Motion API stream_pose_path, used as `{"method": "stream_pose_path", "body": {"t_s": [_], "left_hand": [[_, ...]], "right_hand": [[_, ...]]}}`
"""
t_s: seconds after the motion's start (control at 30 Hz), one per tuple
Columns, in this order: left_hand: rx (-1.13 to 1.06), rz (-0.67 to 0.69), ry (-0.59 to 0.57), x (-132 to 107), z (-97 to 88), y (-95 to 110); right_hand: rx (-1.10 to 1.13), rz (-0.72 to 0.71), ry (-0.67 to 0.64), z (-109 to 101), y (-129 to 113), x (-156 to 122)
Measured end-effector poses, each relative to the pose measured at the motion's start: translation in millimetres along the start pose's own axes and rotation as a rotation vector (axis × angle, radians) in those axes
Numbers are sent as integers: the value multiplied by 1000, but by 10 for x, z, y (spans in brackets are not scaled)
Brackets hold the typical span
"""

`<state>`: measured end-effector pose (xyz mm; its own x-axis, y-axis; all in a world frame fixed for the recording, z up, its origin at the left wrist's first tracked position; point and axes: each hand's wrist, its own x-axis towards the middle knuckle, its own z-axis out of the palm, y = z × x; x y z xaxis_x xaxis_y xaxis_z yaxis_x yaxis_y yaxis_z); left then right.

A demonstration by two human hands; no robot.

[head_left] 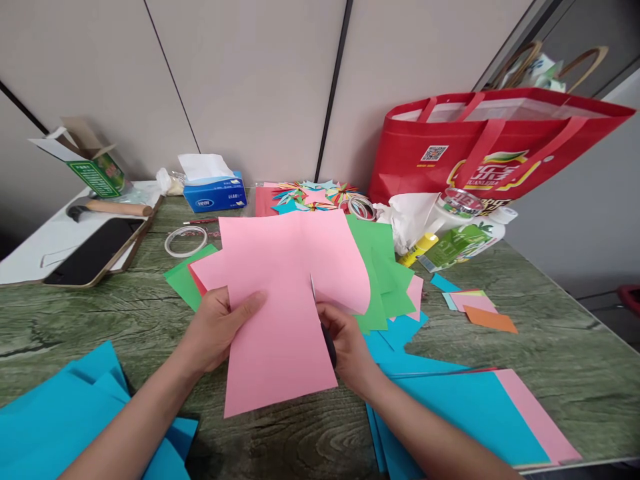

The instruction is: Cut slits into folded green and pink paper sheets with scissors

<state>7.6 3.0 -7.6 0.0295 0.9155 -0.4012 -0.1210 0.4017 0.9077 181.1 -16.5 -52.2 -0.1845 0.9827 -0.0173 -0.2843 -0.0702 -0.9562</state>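
A large sheet of pink paper [277, 347] is held up above the table. My left hand [215, 327] grips its left side, thumb on top and fingers underneath. In my right hand [347, 343] is a pair of scissors [329, 343] with dark handles. One blade shows in a cut that runs up from the sheet's near edge, and the paper to the right of the cut curls. The rest of the scissors is hidden by the paper and my fingers. Beyond and beneath the sheet lie green paper pieces [383, 267].
Blue paper sheets [65, 407] lie at the near left, and a blue and pink stack [465, 413] at the near right. Farther back are a tissue box [215, 193], tape roll [186, 242], hammer [115, 207], phone [95, 250], glue stick [419, 249] and red bag [410, 153].
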Motion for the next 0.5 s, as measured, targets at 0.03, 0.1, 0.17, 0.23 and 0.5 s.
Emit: {"method": "stream_pose_path", "body": {"t_s": [0.03,0.1,0.17,0.23,0.5], "left_hand": [[0,1,3,-2,-1,0],[4,4,3,-4,-2,3],[1,1,-7,-1,-3,5],[-2,-6,-16,6,-5,5],[5,-7,-13,9,-6,-1]], "right_hand": [[0,1,-1,1,0,0],[2,5,-4,2,2,3],[7,4,-7,4,4,7],[12,-1,-10,6,5,10],[13,-11,-16,6,-10,7]]}}
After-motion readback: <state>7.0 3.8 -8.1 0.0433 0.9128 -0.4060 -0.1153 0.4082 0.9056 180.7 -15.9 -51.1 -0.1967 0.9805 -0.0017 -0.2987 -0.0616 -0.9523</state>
